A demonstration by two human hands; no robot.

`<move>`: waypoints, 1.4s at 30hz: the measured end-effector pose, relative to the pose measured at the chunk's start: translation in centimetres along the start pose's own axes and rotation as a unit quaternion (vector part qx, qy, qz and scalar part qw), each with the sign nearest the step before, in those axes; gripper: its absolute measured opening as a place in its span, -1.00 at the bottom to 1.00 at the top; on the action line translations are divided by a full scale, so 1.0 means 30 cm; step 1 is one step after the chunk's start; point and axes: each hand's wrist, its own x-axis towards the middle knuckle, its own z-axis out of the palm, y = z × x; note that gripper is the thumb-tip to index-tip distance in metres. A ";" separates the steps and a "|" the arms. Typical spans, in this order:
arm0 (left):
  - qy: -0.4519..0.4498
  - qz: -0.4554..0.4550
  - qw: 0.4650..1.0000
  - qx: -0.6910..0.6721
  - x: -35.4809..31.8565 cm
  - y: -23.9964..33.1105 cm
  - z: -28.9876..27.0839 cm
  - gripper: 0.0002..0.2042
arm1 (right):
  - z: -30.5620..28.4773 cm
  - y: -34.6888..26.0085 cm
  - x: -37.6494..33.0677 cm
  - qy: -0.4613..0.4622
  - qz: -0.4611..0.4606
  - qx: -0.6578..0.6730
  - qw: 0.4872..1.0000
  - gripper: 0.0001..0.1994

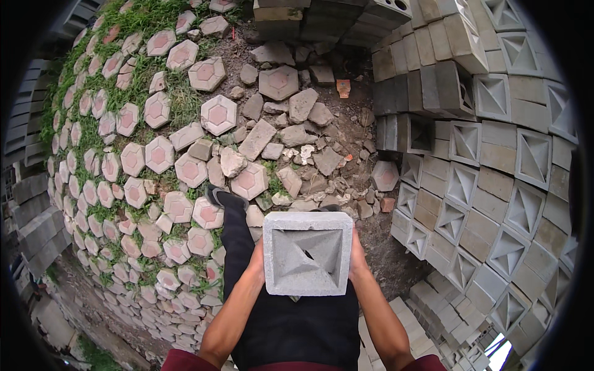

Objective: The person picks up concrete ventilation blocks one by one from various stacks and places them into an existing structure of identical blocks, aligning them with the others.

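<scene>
Between my two hands, in front of my body, is a square grey concrete ventilation block [270, 253] with a recessed, slanted-face centre and a small dark slit in its middle. My left hand [256, 260] grips its left side and my right hand [357, 253] its right side. The block hides most of the fingers of both hands. Both forearms come up from the lower edge, below dark red sleeves. The block covers part of my dark trousers; my left shoe [213, 196] shows beside it on the paving.
Stacked ventilation blocks [464, 185] rise on the right, with more grey blocks [334, 21] at the top. Broken concrete rubble [297, 136] lies ahead of my feet. Hexagonal pavers [159, 154] with pink centres and grass between them spread left. An orange fragment [343, 88] lies near the stacks.
</scene>
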 end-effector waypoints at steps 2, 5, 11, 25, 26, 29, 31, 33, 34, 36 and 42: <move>0.023 0.018 0.999 -0.045 -0.083 0.106 -0.095 -0.52 | 0.178 0.024 -0.011 -0.012 0.010 -0.035 0.999 -0.33; 0.053 0.035 0.994 -0.087 -0.265 0.290 -0.195 -0.52 | 0.433 0.058 -0.047 -0.049 0.016 -0.067 0.996 -0.34; 0.003 0.180 0.962 -0.206 -0.624 0.560 -0.574 -0.55 | 1.084 0.096 -0.285 -0.198 -0.056 -0.219 0.954 -0.32; 0.109 0.398 0.785 -0.462 -1.442 0.440 -0.943 -0.59 | 1.885 0.401 -0.826 -0.463 -0.076 -0.574 0.671 -0.23; 0.116 0.401 0.770 -0.482 -1.470 0.396 -0.956 -0.59 | 1.921 0.426 -0.880 -0.496 -0.085 -0.597 0.625 -0.23; 0.168 0.449 0.723 -0.498 -1.579 0.338 -0.935 -0.58 | 2.032 0.521 -1.012 -0.538 -0.038 -0.595 0.596 -0.28; 0.190 0.467 0.685 -0.526 -1.637 0.301 -0.935 -0.56 | 2.087 0.596 -1.092 -0.552 0.010 -0.590 0.589 -0.34; 0.170 0.498 0.649 -0.550 -1.622 0.291 -0.971 -0.56 | 2.163 0.635 -1.141 -0.555 0.048 -0.600 0.574 -0.36; 0.162 0.513 0.630 -0.560 -1.622 0.302 -0.983 -0.56 | 2.208 0.658 -1.161 -0.556 0.069 -0.604 0.566 -0.38; 0.170 0.519 0.599 -0.586 -1.627 0.326 -1.009 -0.57 | 2.290 0.720 -1.187 -0.563 0.070 -0.618 0.544 -0.41; 0.194 0.514 0.527 -0.649 -1.705 0.545 -1.186 -0.59 | 2.622 0.951 -1.172 -0.534 0.118 -0.660 0.515 -0.34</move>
